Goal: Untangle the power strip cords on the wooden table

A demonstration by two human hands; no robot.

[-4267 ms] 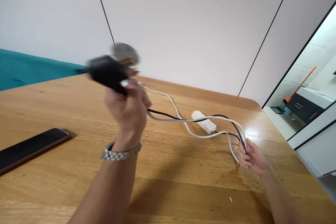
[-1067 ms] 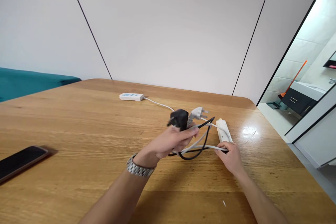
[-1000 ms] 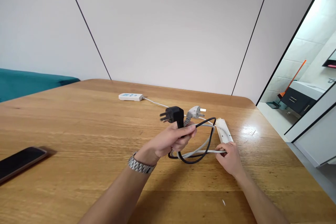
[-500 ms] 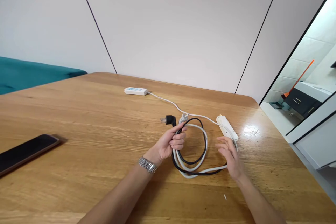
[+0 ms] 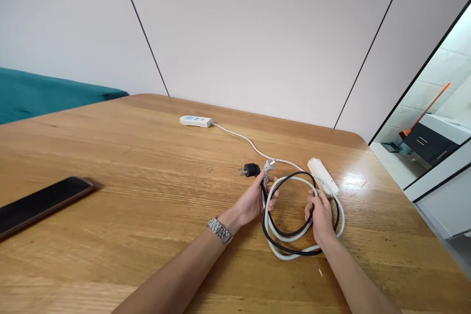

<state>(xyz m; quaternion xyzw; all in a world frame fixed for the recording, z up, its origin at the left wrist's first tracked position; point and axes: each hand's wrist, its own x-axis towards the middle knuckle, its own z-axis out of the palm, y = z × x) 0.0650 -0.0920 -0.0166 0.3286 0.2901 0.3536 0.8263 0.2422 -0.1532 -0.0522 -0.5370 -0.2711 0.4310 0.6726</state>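
Observation:
My left hand [image 5: 255, 199] has its thumb and fingers closed around a bundle of two power cords just below their plugs. The black plug [image 5: 251, 170] points left, and the white plug [image 5: 270, 166] sticks up beside my thumb. From there a black cord [image 5: 296, 173] and a white cord [image 5: 281, 257] run together in loose coils above the tabletop. My right hand [image 5: 321, 213] grips the right side of the loop, its fingers curled around the cords. Just behind that hand lies a long white box [image 5: 324, 176], partly crossed by a thin white cord.
A white handset [image 5: 196, 121] with blue markings lies at the back of the wooden table [image 5: 147, 167], joined to a thin white cord. A dark phone [image 5: 44, 203] lies at left. A small white scrap [image 5: 320, 272] sits near my right forearm. A wall stands behind.
My right hand has gone from open fingers beside the box to gripping the cords. My left hand has shifted right, and the loop has become larger and rounder. The view has turned slightly.

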